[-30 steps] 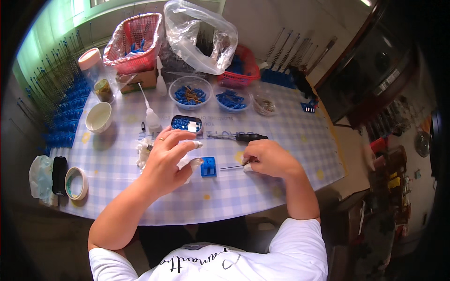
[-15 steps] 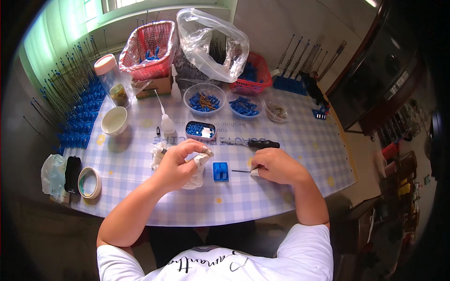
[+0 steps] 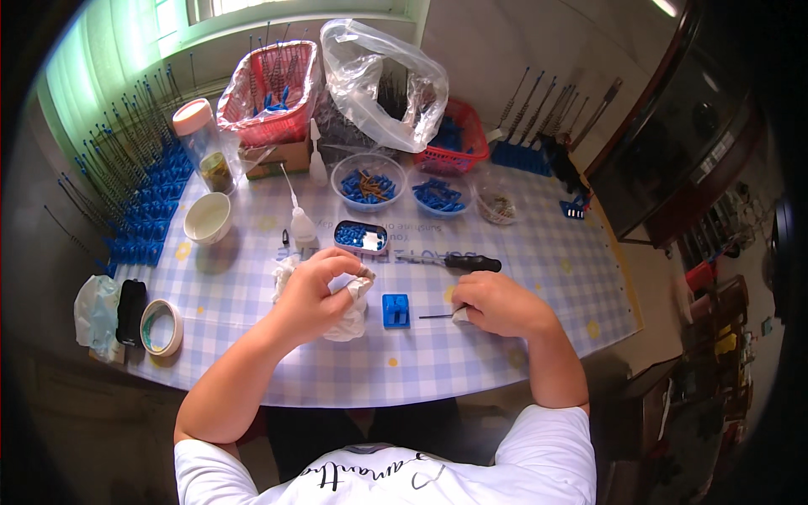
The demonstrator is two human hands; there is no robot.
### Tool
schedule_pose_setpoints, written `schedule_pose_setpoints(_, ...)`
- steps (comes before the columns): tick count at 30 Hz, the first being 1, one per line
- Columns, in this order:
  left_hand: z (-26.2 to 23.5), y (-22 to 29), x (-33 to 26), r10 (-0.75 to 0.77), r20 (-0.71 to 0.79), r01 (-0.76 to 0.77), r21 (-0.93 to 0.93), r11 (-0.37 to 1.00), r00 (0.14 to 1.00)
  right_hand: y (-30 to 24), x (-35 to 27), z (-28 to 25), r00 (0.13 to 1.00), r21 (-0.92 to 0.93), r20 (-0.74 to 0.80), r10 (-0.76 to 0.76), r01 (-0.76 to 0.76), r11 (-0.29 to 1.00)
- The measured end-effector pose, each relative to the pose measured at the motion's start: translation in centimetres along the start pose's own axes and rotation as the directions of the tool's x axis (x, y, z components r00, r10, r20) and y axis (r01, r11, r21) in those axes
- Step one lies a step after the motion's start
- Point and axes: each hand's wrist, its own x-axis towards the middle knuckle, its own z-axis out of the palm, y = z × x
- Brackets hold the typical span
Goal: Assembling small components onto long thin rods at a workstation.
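Observation:
My left hand [image 3: 310,293] is closed, its fingers curled on a crumpled white tissue [image 3: 347,324] that hangs below them. Pale wrapping shows at its fingertips. In my right hand [image 3: 497,303] a thin dark rod [image 3: 435,317] is pinched and points left, with something white at the fingertips. Between both hands a small blue plastic block [image 3: 396,310] sits on the checked tablecloth, touched by neither hand. A screwdriver [image 3: 473,263] with a black handle lies just beyond my right hand. Beyond my left hand stands an oval tin [image 3: 360,236] of small blue parts.
Behind are bowls of blue parts [image 3: 368,202] [image 3: 440,195], a squeeze bottle [image 3: 302,225] and red baskets [image 3: 268,126]. Racks of upright springy rods [image 3: 139,240] line the left edge. A white cup [image 3: 207,218] and a tape roll [image 3: 161,328] stand at the left.
The rod's tip has shifted slightly right and down, away from the blue block. My left hand has moved a little left. Both keep their grip.

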Motion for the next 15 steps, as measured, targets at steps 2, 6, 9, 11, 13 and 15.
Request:
schedule_pose_setpoints(2,-0.2,0.3,-0.3,0.126,-0.035,-0.109,0.304,0.946,0.991,-0.1,0.0,0.1,1.0,-0.007,-0.009,-0.007,0.007,1.0)
schedule_pose_setpoints(6,-0.6,1.3,-0.6,0.148,-0.038,-0.117,0.43,0.895,0.988,-0.2,-0.2,0.3,0.999,-0.023,-0.028,-0.022,0.021,1.0)
schedule_pose_setpoints(9,-1.4,1.6,-0.7,0.128,-0.024,-0.104,0.453,0.886,0.991,-0.2,-0.1,0.4,0.998,-0.024,-0.044,-0.045,0.044,0.999)
schedule_pose_setpoints(11,-1.9,1.9,-0.7,0.067,0.018,-0.068,0.463,0.884,0.998,-0.2,0.0,0.5,0.997,-0.018,-0.044,-0.058,0.057,0.998)
schedule_pose_setpoints(13,-2.4,2.2,-0.9,0.06,0.049,-0.077,0.507,0.859,0.997,-0.3,0.1,0.6,0.996,-0.052,-0.061,-0.066,0.063,0.997)
schedule_pose_setpoints(15,-2.8,2.4,-1.0,0.047,0.08,-0.084,0.552,0.83,0.996,-0.4,0.2,0.5,0.996,-0.065,-0.053,-0.073,0.07,0.995)
